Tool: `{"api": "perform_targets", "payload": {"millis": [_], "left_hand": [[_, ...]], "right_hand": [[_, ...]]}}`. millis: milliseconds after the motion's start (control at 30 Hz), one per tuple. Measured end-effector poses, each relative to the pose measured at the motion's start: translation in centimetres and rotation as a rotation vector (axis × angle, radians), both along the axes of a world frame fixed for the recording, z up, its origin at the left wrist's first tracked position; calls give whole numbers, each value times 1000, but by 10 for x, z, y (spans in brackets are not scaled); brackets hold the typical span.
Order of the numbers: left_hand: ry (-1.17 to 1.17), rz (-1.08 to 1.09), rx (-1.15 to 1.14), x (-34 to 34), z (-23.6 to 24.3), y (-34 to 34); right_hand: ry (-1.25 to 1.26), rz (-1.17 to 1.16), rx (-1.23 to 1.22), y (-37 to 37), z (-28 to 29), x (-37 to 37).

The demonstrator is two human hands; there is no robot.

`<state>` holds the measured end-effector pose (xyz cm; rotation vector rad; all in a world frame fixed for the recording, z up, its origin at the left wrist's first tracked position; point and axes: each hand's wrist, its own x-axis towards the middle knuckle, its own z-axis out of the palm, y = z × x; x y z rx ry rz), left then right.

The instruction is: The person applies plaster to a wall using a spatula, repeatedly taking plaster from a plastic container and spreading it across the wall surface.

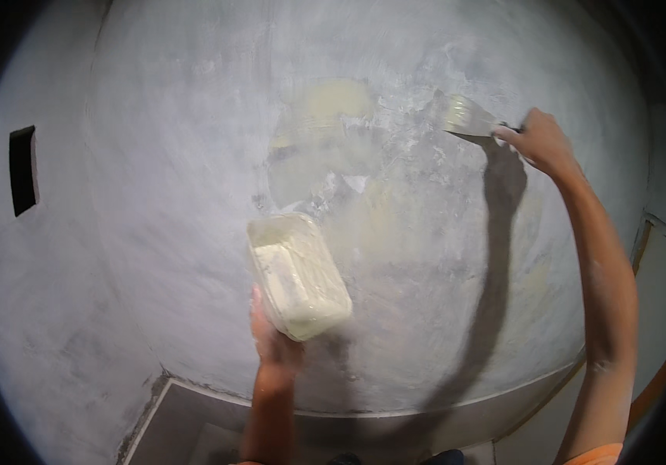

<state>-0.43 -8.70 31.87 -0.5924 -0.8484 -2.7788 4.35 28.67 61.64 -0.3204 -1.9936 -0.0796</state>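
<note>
My right hand [541,146] is closed around the dark handle of a putty knife [469,116]. Its wide blade, smeared with pale yellowish putty, lies against or very near the grey plastered wall [186,194] at the upper right. In my left hand [275,337] rests a rectangular plastic tub [302,275], tilted so its inside shows, coated with cream-coloured putty. Most of the left fingers are hidden behind the tub. Between the two hands, a pale yellowish putty patch [341,101] and rougher scraped areas mark the wall.
A dark rectangular opening [23,170] is set in the wall at the left. Along the bottom, the wall meets a lighter ledge or trim [395,413]. A framed panel [659,271] stands at the right edge. My right arm's shadow falls across the wall.
</note>
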Motion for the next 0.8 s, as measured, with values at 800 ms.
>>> {"api": "perform_targets", "payload": {"millis": [800], "left_hand": [[265,98,-58,0,-19,-15]], "right_hand": [[-78,147,-29,-76,-23,-25]]}}
